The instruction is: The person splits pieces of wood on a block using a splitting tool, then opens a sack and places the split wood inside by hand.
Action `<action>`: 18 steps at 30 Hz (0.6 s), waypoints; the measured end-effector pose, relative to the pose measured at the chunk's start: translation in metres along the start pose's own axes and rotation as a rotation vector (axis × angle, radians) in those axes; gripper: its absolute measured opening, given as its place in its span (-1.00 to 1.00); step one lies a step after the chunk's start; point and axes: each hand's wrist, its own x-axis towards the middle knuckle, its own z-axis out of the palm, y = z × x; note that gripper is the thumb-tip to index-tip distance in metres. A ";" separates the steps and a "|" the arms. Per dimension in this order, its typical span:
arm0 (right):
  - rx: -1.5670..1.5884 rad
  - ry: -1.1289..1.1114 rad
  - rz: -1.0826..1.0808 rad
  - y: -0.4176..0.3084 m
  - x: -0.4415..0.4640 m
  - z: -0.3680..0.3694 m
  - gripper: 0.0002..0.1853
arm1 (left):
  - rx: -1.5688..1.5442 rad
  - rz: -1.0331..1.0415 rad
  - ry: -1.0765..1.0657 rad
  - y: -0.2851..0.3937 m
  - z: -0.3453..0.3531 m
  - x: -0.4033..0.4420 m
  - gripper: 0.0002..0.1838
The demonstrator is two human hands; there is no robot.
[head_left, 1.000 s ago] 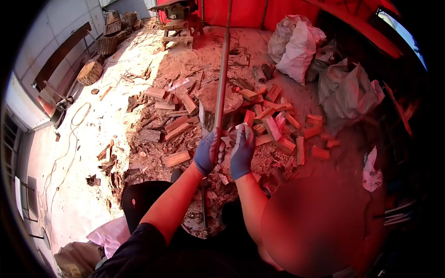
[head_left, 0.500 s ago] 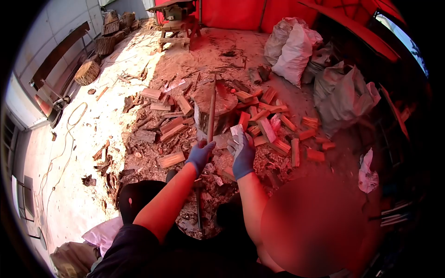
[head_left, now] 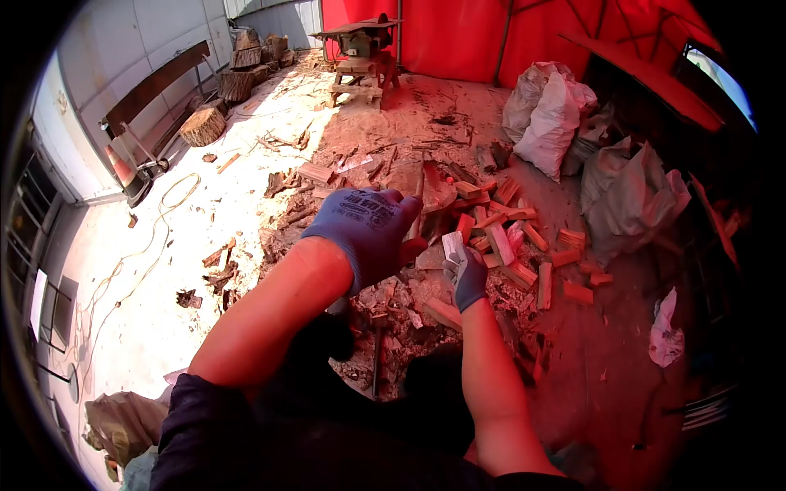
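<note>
My left hand, in a blue glove, is raised near the camera. Its thumb and forefinger stand apart, with a gap between them. Behind the fingertips runs a long wooden handle; the glove hides part of it, and I see no clear grip on it. Farther off, my right hand, also gloved, has its fingers against a pale-faced split wood block. A chopping stump stands just beyond, partly covered by the left hand. A dark shaft shows between my legs.
Split firewood lies heaped right of the stump, among bark and chips. Stuffed sacks stand at the right. A saw bench is at the back. Log rounds, a traffic cone and a cable are at the left.
My left hand has come up off the handle toward the camera. The right hand stays at the wood block. The view has tilted up and shifted left.
</note>
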 end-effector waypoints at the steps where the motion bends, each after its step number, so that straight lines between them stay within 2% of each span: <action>1: -0.043 0.044 0.016 -0.001 -0.003 -0.001 -0.78 | 0.011 0.003 -0.052 0.007 -0.011 -0.007 -0.38; 2: -0.037 0.055 0.033 -0.007 -0.013 0.000 -0.78 | -0.038 0.025 -0.071 0.014 -0.023 -0.015 -0.35; 3: -0.037 0.053 0.021 -0.006 -0.015 -0.003 -0.78 | -0.035 0.061 -0.130 0.023 -0.038 -0.024 -0.44; 5: -0.047 -0.013 0.073 0.005 -0.006 -0.016 -0.79 | -0.005 0.182 0.046 0.032 -0.042 -0.046 -0.35; 7: -0.060 -0.075 0.031 0.001 -0.023 -0.017 -0.78 | 0.030 0.243 -0.045 0.054 -0.086 -0.068 -0.37; 10: -0.098 -0.085 0.027 0.001 -0.061 -0.020 -0.75 | -0.189 0.431 0.138 0.084 -0.132 -0.092 -0.42; 13: -0.110 -0.099 0.046 0.004 -0.073 -0.023 -0.73 | -0.254 0.584 0.214 0.096 -0.137 -0.084 -0.43; 18: -0.106 -0.097 0.046 0.006 -0.073 -0.027 -0.68 | -0.233 0.625 0.180 0.098 -0.120 -0.069 -0.43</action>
